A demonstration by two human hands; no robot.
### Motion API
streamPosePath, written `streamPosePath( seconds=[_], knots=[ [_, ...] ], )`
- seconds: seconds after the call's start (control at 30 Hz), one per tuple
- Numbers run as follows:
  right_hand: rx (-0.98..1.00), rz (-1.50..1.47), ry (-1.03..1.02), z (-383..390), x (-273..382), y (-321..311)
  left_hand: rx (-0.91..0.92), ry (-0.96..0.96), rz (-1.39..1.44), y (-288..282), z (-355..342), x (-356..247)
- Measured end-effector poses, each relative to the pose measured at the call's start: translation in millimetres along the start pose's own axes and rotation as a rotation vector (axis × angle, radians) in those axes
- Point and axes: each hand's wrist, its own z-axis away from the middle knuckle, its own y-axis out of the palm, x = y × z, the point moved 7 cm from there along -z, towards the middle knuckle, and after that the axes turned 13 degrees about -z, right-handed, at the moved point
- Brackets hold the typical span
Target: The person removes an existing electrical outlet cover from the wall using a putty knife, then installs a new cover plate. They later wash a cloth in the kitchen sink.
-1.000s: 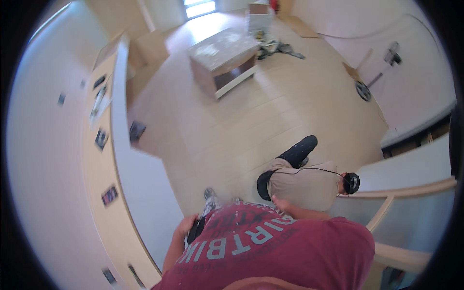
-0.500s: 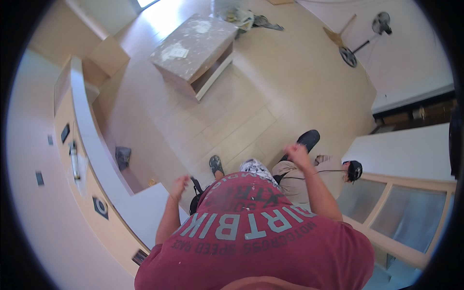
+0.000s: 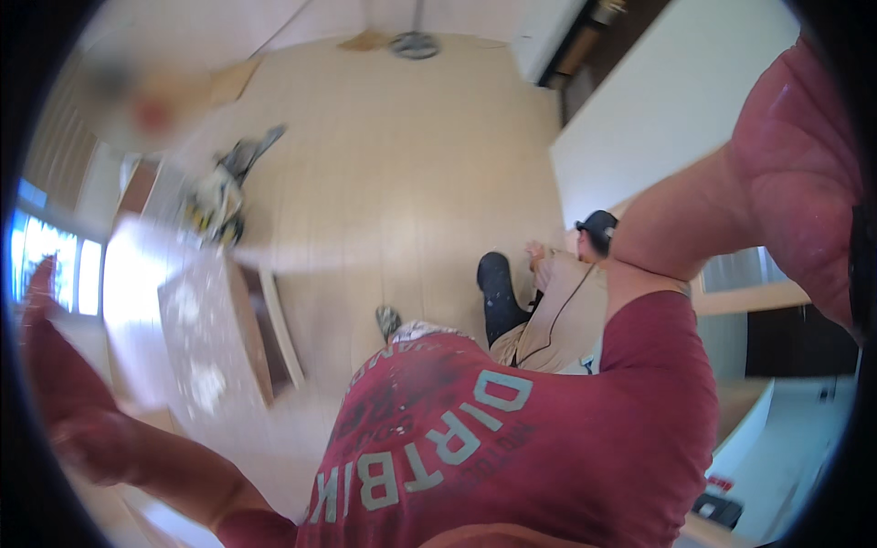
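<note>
Both my arms are raised to the sides of the head view. My left hand (image 3: 64, 393) is close at the left rim, its blurred fingers stretched upward and nothing visible in them. My right hand (image 3: 795, 173) looms large at the right rim, palm side showing. Its fingers run out of the picture or are hidden by the dark rim, so I cannot tell whether they touch anything. Beyond my left hand stands a low wooden cabinet (image 3: 196, 338) with white stains and an open side.
A person in beige with a dark cap (image 3: 598, 230) crouches close by on my right. A crumpled bundle (image 3: 217, 205) lies past the cabinet. At the far wall are a round stand base (image 3: 416, 45) and a flat brown piece (image 3: 365, 39). A white panel (image 3: 639, 119) rises at right.
My view has turned to the right, so the cabinet now appears farther left. Both hands have come up from in front of my body to the two sides, close to the camera.
</note>
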Motion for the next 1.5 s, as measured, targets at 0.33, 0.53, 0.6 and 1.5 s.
streamPosePath(
  seconds=[0.33, 0.53, 0.6, 1.5],
  knots=[
    [-0.15, -0.145, 1.356, 413.4, -330.7, 62.4, 1.289, -0.516, 0.595, 594.9, 230.0, 249.2],
    [0.551, -0.586, 1.737, 624.4, -331.4, 157.6, 1.425, -0.4, 0.572, 700.7, 116.8, 323.2],
    [0.598, -0.351, 1.902, 585.1, -383.1, 104.7, 1.394, -0.1, 0.411, 740.1, 51.4, 341.3],
    [-0.365, -0.788, 2.048, 551.6, -816.2, -378.4, 1.616, 0.278, 0.91, 1204.7, -490.8, 445.0]
  ],
)
